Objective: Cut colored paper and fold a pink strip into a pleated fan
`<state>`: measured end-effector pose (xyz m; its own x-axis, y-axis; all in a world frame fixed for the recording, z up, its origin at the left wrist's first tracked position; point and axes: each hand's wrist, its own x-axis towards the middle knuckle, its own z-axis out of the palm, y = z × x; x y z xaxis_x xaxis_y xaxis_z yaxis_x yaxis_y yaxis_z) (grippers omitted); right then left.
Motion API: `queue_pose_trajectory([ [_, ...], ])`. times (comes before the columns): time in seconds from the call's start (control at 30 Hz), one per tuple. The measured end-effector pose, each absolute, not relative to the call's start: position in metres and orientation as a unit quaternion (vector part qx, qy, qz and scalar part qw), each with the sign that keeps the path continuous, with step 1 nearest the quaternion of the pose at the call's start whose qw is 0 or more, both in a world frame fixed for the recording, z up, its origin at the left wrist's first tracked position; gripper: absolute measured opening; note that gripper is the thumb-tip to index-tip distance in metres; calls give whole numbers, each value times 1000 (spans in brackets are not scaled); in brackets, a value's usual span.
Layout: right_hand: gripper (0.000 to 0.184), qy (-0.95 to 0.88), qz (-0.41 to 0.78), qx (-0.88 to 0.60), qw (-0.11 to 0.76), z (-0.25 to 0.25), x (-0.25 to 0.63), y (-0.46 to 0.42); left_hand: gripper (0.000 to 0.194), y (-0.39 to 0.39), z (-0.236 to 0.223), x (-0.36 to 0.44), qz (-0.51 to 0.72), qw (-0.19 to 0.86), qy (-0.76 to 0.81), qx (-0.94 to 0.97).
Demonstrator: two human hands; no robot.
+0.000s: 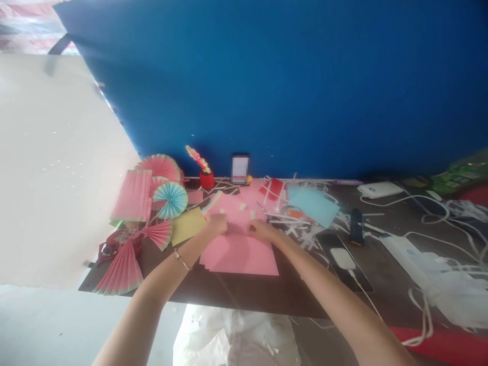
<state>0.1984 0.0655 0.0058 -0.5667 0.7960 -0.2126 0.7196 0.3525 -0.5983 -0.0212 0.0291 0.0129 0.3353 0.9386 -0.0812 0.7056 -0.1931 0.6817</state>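
Note:
Both my hands are over a stack of pink paper sheets (240,259) in the middle of the table. My left hand (218,223) is closed at the left side of the pink paper, with a bracelet on its wrist. Opposite it, my right hand (261,230) has its fingers curled and pressed together at the paper's right side. A pink sheet appears pinched between the two hands, though the fingertips are partly hidden. Just beyond them lie pink pieces with striped, multicoloured edges (227,202). A yellow sheet (188,226) lies left of my left hand.
Pleated pink paper fans (124,267) and a blue paper rosette (170,200) crowd the left side. A phone (240,169) leans on the blue wall behind a red pot (207,179). Rightward are white paper scraps, a light-blue sheet (310,203), another phone (335,254) and a cabled power strip (406,254).

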Motion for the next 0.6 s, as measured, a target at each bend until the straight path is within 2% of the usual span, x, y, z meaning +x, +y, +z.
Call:
queue_pose_trajectory([
  [0.13,10,-830,311,-459,62,2,199,64,33,1,3,16,154,216,556,788],
  [0.2,11,-835,298,-458,68,2,200,63,44,-14,-6,23,91,83,516,848],
  [0.27,11,-838,282,-461,73,4,201,60,50,-25,-14,21,43,24,507,860],
  [0.43,6,-836,189,-503,109,11,189,36,50,-30,-29,6,64,13,463,884],
  [0.6,30,-856,86,-490,141,1,163,-12,53,-31,-38,9,110,10,464,879],
])
